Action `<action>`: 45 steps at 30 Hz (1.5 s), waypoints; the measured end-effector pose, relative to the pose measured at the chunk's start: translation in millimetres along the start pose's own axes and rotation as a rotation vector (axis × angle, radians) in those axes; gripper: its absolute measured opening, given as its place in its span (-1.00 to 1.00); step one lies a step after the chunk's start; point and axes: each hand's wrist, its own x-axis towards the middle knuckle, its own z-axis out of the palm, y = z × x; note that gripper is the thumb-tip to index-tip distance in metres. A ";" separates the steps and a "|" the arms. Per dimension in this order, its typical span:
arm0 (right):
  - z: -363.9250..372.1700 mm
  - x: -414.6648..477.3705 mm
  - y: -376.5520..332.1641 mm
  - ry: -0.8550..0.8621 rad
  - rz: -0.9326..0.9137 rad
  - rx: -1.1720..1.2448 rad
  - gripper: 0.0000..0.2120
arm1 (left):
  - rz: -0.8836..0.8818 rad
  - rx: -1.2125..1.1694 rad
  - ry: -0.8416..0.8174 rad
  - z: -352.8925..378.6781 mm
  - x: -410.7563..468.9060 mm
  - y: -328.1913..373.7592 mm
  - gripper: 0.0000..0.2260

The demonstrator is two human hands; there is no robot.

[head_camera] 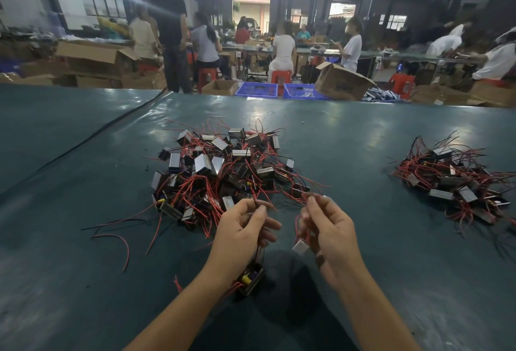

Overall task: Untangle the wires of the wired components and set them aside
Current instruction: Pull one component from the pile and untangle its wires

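Note:
A tangled pile of small metal-cased components with red and black wires (220,172) lies on the green table (83,155) straight ahead. A second, smaller pile (458,180) sits at the right. My left hand (243,233) pinches wires above the table, and a component with a yellow part (250,279) hangs below it near the wrist. My right hand (326,228) pinches red wires, and a silver-cased component (301,247) dangles under its fingers. Both hands are raised just in front of the big pile.
A few loose red and black wires (122,236) lie left of my hands. Beyond the table's far edge stand cardboard boxes (342,81), blue crates (258,89), red stools and several people at other benches.

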 end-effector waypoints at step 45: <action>8.6 -9.4 9.7 -0.180 -0.044 -0.441 -0.89 | 0.051 0.085 -0.084 -3.3 4.3 -5.3 -0.27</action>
